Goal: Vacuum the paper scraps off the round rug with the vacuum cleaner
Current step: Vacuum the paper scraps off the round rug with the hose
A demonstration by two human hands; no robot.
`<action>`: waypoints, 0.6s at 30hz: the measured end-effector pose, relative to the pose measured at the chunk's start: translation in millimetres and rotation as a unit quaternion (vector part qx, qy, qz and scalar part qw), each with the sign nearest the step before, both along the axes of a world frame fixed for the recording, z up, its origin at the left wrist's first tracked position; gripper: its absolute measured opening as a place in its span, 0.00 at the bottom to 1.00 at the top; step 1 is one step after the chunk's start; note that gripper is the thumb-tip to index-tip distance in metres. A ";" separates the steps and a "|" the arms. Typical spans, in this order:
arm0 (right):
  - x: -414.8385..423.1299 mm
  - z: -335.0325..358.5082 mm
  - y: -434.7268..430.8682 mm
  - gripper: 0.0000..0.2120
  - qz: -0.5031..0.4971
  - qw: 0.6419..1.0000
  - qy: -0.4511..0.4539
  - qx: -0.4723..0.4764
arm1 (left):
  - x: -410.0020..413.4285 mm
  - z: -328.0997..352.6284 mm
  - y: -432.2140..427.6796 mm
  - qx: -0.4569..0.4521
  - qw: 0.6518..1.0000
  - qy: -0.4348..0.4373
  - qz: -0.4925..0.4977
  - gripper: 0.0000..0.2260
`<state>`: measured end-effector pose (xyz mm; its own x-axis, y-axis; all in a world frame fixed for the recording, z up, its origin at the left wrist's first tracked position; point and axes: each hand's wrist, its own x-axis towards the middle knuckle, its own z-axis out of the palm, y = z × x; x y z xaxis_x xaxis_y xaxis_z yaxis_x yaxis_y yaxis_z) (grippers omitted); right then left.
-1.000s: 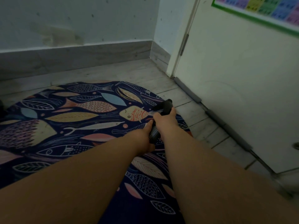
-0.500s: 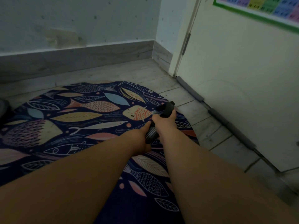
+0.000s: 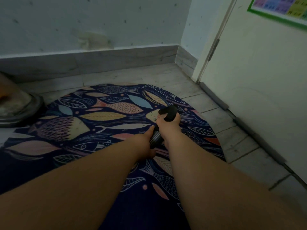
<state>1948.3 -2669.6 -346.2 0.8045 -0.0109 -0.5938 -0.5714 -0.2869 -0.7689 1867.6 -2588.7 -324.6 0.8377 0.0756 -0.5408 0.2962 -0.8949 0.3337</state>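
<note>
Hose (image 3: 155, 138) points away across rug (image 3: 58, 130), left hand (image 3: 145, 144) and right hand (image 3: 169, 128) curled round it.

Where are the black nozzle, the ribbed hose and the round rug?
black nozzle (image 3: 168, 112): head view, on its dark upper body.
ribbed hose (image 3: 155, 138): head view, on the exposed grey ribs.
round rug (image 3: 106, 116): head view, on a yellow leaf print.

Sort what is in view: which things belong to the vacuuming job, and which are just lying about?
Job:
rug
hose, gripped by the left hand
nozzle, gripped by the right hand

Lying about:
door
poster
skirting
grey base at far left
</note>
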 end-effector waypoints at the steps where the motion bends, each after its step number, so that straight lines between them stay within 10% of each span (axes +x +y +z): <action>1: -0.8 -0.9 4.9 0.45 0.005 1.000 0.001 -0.003 | -2.4 -0.6 4.8 0.004 1.000 -0.002 0.005 0.42; 18: -57.9 3.2 129.4 0.43 0.139 0.990 0.003 -0.014 | -77.1 -7.1 117.6 -0.015 0.992 -0.015 0.121 0.42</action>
